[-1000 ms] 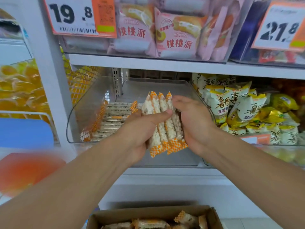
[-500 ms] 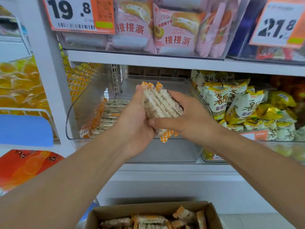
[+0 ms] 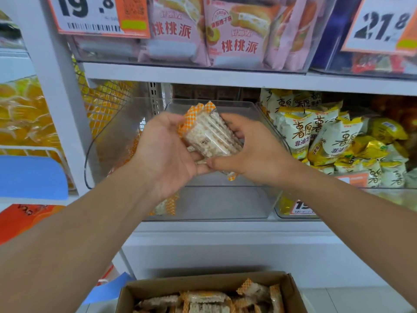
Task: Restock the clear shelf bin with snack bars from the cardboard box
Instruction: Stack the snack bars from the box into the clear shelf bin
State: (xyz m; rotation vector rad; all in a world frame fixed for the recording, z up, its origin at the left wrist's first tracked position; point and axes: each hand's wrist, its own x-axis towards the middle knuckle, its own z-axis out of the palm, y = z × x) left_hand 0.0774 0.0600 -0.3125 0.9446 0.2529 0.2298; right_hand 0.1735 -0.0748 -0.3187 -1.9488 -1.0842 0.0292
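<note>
Both grips closed on the snack bars [image 3: 211, 134]: left hand [image 3: 164, 150] cups at 9 o'clock, right hand [image 3: 252, 150] at 3. Bundle hovers over the clear bin [image 3: 225, 202]; keep it squared, lower flat onto the bare side beside the existing stack; cardboard box [image 3: 203, 285] waits at 6 o'clock

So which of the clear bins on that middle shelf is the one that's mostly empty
The clear shelf bin directly behind the hands: only a few snack bars lie at its left. The bin to its right is heaped with yellow-and-white snack bags.
</note>
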